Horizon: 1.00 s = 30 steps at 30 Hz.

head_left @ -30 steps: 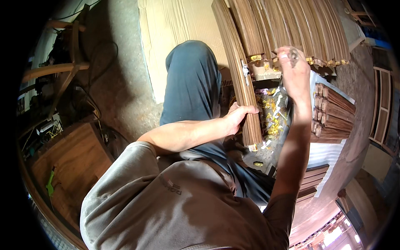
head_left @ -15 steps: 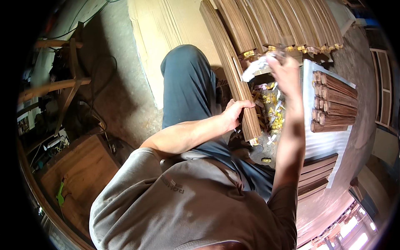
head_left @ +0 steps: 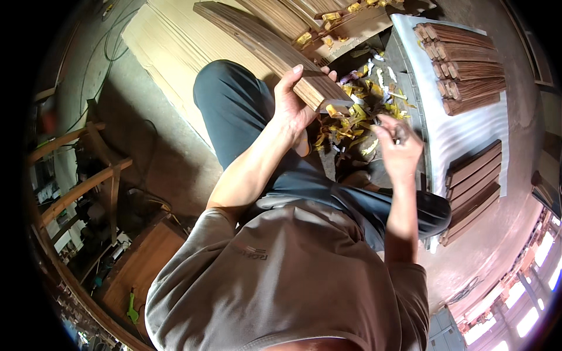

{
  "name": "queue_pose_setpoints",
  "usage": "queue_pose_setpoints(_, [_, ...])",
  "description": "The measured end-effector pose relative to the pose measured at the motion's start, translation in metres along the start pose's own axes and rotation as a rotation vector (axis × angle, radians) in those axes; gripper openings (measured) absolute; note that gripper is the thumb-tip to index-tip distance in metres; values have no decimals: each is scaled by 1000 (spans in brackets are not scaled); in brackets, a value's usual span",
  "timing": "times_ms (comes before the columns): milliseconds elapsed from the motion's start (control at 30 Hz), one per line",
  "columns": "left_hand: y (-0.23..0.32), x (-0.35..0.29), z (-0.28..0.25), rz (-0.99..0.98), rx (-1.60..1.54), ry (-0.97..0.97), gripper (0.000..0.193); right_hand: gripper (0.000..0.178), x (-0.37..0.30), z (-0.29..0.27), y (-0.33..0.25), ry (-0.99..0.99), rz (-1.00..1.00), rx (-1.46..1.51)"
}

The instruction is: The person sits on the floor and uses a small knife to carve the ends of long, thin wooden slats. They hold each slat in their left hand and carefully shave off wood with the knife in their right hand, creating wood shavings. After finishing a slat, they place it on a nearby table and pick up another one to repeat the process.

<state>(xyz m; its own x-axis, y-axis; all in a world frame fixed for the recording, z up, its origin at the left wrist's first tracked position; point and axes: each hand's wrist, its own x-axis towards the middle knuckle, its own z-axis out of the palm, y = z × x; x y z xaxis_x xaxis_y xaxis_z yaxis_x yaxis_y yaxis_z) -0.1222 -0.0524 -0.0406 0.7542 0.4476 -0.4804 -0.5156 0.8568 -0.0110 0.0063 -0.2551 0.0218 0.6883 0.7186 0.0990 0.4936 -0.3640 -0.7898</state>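
My left hand [head_left: 294,104] grips the near end of a long curved dark wood strip [head_left: 264,51] that runs away over my left knee. A bit of yellow tape [head_left: 333,110] hangs at that end. My right hand [head_left: 399,150] is closed around a small metal tool, held just right of the strip's end above a litter of yellow and white tape scraps [head_left: 358,124] on the floor. The two hands are apart.
More curved wood strips with yellow tape [head_left: 304,17] lie ahead. Short dark wood pieces [head_left: 463,70] and flat slats [head_left: 475,188] rest on a white sheet [head_left: 462,133] to the right. Cardboard [head_left: 170,52] covers the floor at left; a wooden frame [head_left: 82,175] stands beyond.
The view has dropped and shifted. My right hand has come down from the far strips to beside the strip's near end. My left hand stayed on the strip.
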Motion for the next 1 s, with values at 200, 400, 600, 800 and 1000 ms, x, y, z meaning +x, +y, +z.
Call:
queue_pose_setpoints(200, [1, -7, -7, -17, 54, -93, 67, 25, -4, 49, -32, 38, -312, 40])
queue_pose_setpoints(400, [1, -12, -7, -37, 79, -6, 50, 26, 5, 54, -23, -57, -547, -123])
queue_pose_setpoints(600, [3, -1, -17, 4, 189, 68, 44, 31, 5, 52, -15, -121, -517, -160])
queue_pose_setpoints(800, [1, -4, -5, 58, 381, 76, 37, 23, 2, 54, -8, -90, -524, -272])
queue_pose_setpoints(1000, [4, 8, -5, 58, 331, 51, 38, 15, 10, 44, -13, -151, 131, 117])
